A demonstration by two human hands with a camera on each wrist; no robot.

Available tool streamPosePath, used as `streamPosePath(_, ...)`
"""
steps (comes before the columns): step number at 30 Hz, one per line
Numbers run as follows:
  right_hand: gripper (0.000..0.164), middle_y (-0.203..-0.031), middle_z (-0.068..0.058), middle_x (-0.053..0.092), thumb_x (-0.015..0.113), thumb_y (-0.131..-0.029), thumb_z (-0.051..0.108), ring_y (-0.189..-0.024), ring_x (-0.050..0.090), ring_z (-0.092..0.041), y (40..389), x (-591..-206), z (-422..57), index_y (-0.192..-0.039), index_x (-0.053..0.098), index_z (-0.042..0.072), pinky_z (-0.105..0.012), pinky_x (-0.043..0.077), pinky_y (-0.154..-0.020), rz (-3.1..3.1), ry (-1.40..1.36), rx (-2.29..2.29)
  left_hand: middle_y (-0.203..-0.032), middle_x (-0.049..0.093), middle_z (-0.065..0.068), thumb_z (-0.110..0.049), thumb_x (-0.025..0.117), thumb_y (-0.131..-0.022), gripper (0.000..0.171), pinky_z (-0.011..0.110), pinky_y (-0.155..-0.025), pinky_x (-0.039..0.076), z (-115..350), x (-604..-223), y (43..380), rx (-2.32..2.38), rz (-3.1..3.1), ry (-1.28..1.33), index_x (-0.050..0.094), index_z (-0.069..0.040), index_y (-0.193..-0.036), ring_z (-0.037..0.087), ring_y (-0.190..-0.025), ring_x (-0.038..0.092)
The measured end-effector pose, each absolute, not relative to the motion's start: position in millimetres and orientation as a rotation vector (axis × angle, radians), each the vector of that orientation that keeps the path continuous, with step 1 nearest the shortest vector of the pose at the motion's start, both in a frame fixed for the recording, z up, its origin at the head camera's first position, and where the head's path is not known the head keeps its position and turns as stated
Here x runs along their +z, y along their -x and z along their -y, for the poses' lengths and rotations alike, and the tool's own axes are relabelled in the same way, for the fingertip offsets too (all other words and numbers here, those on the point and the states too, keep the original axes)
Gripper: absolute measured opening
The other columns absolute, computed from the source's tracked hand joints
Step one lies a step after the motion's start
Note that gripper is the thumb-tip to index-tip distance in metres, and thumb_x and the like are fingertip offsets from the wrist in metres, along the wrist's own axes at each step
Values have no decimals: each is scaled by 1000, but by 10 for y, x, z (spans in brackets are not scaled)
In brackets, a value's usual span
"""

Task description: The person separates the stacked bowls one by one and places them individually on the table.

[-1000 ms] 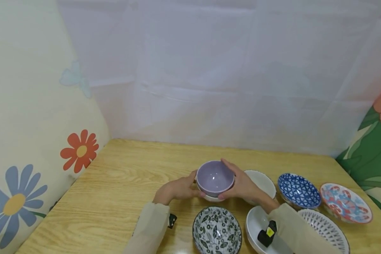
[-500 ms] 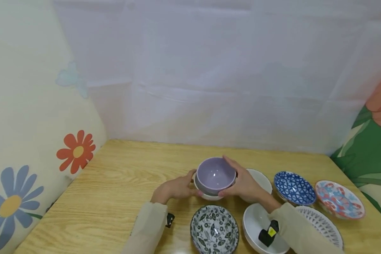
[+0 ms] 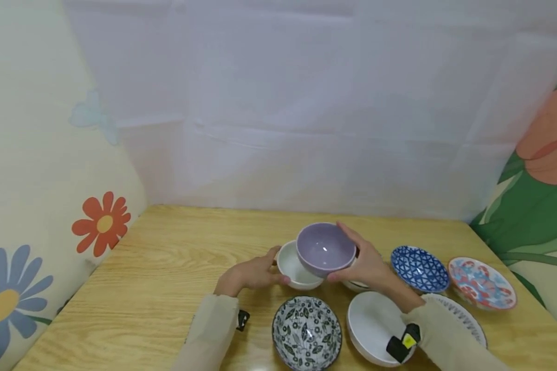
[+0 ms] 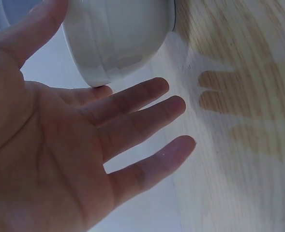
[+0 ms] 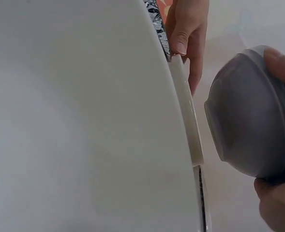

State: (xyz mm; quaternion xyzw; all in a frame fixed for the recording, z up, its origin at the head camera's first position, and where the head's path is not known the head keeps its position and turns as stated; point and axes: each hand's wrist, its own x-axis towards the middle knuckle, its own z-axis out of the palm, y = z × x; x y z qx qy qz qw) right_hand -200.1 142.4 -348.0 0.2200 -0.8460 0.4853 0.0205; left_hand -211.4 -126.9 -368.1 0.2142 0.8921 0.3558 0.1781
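My right hand (image 3: 371, 269) grips a small purple bowl (image 3: 324, 251), thumb and fingers at opposite sides of its rim. Its grey-looking outside and foot (image 5: 251, 113) show in the right wrist view, raised over the white bowls. Beside and below it, a small white bowl (image 3: 291, 265) sits between the thumb and index finger of my left hand (image 3: 255, 273). In the left wrist view the index fingertip (image 4: 103, 90) touches that bowl's rim, while the other fingers stretch out straight. The purple bowl overlaps the white bowl's right side in the head view.
In front stand a black-and-white floral bowl (image 3: 307, 334) and a larger white bowl (image 3: 373, 322). To the right are a blue patterned bowl (image 3: 420, 269), a red-and-blue bowl (image 3: 482, 284) and a dash-patterned bowl (image 3: 464, 315). Another pale bowl (image 3: 355, 286) is mostly hidden behind my right hand.
The purple bowl, earlier inside the small white bowl, has been lifted out and moved right and up by my right hand. My left hand stays at the white bowl. The head view has shifted slightly.
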Motion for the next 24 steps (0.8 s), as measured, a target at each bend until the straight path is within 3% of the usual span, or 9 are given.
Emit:
streamPosePath(18,110,-144,-14,27,85,-56,17,-119,38,-35,1790,-3335,-1806,-144,19,14,-48,36,-93,2615,-533,1482,-130,45,17,-39,64,-80,81,53,-99,30,1286,-3663,2114,1003,-2530,-595,19,-12,-141,34,-121,40)
streamPosePath(24,110,-145,-15,25,85,-56,17,-123,33,-38,1683,-3310,-1920,-144,19,16,-54,31,-96,2615,-464,1445,-132,44,16,-40,64,-80,82,54,-99,29,1278,-3664,2102,998,-2525,-597,18,-13,-142,34,-123,39)
